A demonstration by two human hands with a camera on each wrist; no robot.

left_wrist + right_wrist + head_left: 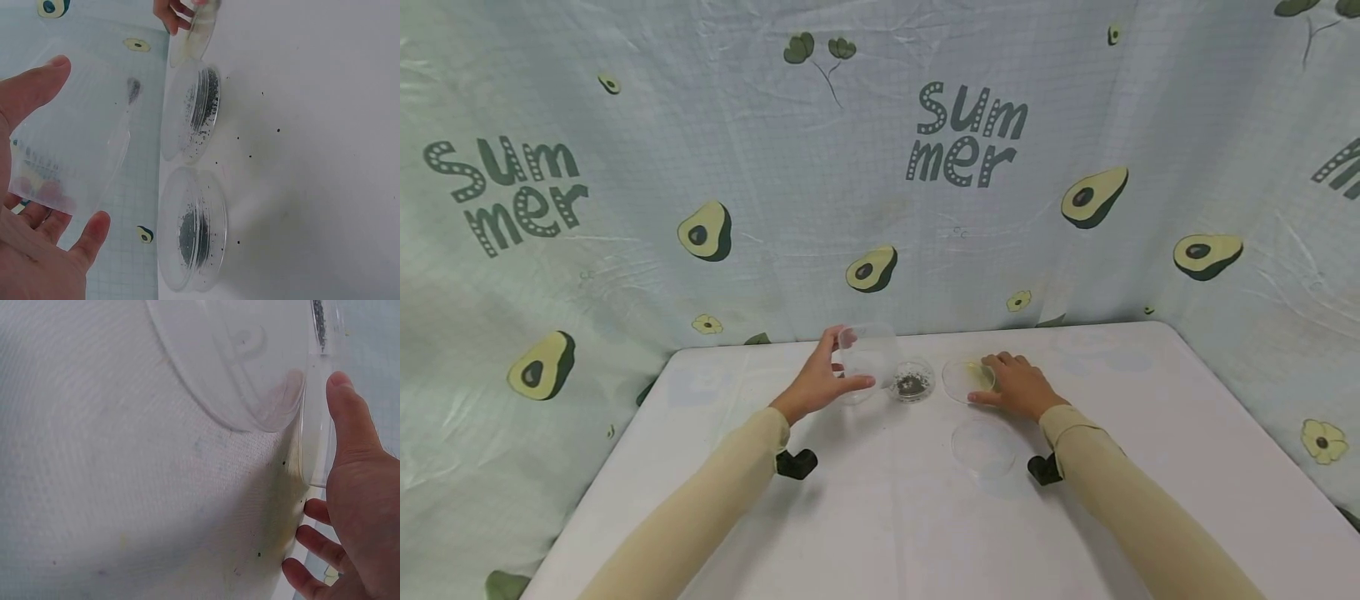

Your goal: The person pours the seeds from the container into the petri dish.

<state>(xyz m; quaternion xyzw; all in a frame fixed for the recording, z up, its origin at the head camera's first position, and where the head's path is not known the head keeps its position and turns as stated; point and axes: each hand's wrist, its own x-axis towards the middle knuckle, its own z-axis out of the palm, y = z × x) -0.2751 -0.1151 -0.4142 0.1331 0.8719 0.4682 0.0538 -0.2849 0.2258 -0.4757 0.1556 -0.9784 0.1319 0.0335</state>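
My left hand (820,379) holds a clear plastic container (81,125) up by its sides, thumb and fingers apart around it. A small dark smudge of grains shows on its wall. Beneath it on the table is a clear round dish (194,244) with a pile of dark grains. Beside that stands a second dish (912,383) of dark grains. My right hand (1018,387) grips the right side of a third clear dish (958,382), which has something yellowish at its edge. Thumb and fingers lie around that rim.
An empty-looking clear round dish or lid (983,447) lies in front of the right-hand dish. Stray dark specks dot the white table (300,206). Behind the table's far edge hangs a printed curtain (775,208). A black wrist mount (797,464) sticks out below the left sleeve.
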